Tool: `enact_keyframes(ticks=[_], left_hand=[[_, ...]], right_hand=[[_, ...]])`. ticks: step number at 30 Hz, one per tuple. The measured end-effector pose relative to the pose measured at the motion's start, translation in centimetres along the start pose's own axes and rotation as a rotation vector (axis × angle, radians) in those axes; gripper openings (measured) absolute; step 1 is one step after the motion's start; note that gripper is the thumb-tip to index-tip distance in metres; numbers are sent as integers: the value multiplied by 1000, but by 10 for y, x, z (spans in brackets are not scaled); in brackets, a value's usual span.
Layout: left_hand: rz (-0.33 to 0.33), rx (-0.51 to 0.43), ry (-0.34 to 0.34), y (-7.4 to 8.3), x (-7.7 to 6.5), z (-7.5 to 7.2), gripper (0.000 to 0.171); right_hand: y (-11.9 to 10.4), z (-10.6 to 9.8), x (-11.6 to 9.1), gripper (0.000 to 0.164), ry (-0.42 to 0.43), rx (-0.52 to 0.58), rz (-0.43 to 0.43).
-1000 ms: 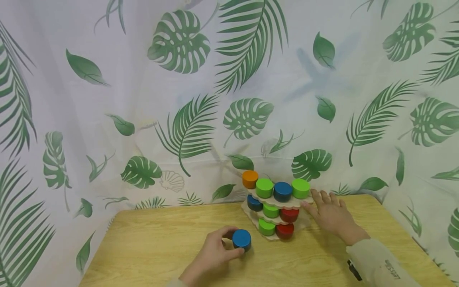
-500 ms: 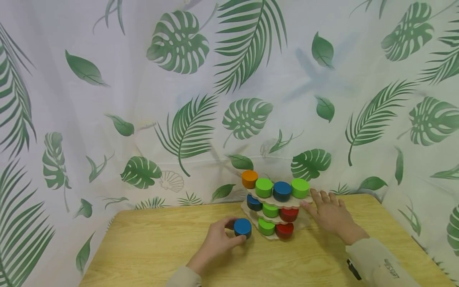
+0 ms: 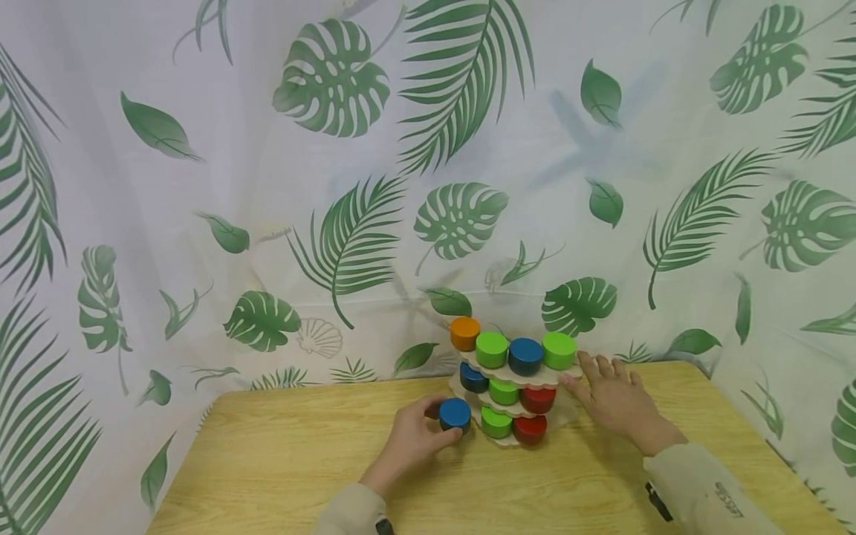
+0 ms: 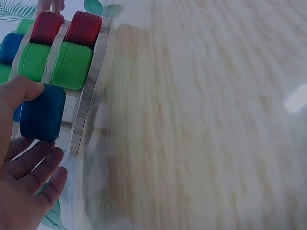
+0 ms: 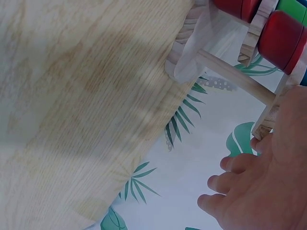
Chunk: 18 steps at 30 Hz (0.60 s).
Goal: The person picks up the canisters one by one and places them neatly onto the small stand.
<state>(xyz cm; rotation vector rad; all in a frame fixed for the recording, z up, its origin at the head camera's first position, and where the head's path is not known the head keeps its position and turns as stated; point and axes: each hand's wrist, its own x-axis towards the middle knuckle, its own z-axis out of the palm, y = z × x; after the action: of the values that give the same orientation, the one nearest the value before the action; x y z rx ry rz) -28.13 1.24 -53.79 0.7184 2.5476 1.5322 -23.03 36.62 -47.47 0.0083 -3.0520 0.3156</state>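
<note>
My left hand point(image 3: 416, 438) pinches a blue cylinder block point(image 4: 43, 113) between thumb and fingers, at the left side of a tiered wooden rack point(image 3: 511, 381). In the left wrist view the block is beside a green block point(image 4: 72, 66) on the bottom tier. Red blocks point(image 3: 530, 429) and green ones sit on the lower tiers. Along the top stand an orange block point(image 3: 464, 334), two green ones and a blue one point(image 3: 525, 357). My right hand point(image 3: 618, 401) rests at the rack's right end, fingers extended, its fingertips at the top board.
The rack stands on a wood-grain table point(image 3: 301, 453), near its back edge. Behind hangs a white leaf-print cloth point(image 3: 374, 223). A wooden dowel point(image 5: 237, 76) joins the rack's boards at its right end.
My left hand has carried the blue block away from me, up to the rack's left side. The right hand has stayed in place.
</note>
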Motion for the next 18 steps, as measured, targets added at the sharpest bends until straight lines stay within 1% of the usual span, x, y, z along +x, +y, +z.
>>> enact_keyframes(ticks=[6,14,18], left_hand=[[6,29,17,-2,6,6,56],[2,18,31,-1,14,11,58],[-14,11,30,0,17,12,58]], right_hand=[[-2,-2,-1,88,-4,8,3],[-2,-2,-1,89,-12,12,9],[-2,-2,-1,89,-6,8,7]])
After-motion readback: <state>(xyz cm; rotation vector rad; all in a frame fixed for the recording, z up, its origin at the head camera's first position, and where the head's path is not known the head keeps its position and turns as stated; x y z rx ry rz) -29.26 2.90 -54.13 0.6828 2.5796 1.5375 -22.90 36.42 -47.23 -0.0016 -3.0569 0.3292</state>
